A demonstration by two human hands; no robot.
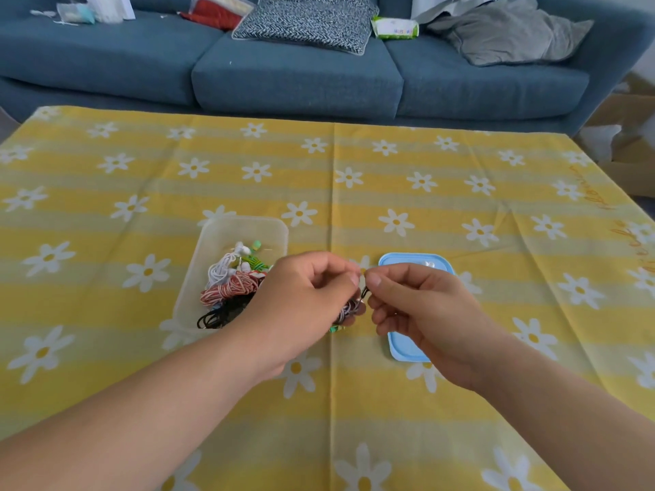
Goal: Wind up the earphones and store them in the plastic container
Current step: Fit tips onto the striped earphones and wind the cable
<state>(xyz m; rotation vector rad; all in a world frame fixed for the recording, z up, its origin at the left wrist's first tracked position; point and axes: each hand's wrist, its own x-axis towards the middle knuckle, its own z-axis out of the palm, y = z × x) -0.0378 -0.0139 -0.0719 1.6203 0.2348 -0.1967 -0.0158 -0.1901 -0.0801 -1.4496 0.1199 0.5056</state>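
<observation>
Left hand grips grey earphones coil; right hand pinches loose end beside it. Open plastic container just left of that grip. Best: keep loops tight, tuck end under, then drop in.

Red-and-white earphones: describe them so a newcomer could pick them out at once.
On the yellow daisy tablecloth, a clear plastic container sits left of the blue lid. In its middle lie the red-and-white earphones, between a white bundle farther away and a black bundle nearer the person. Only this cord is striped red and white.
</observation>
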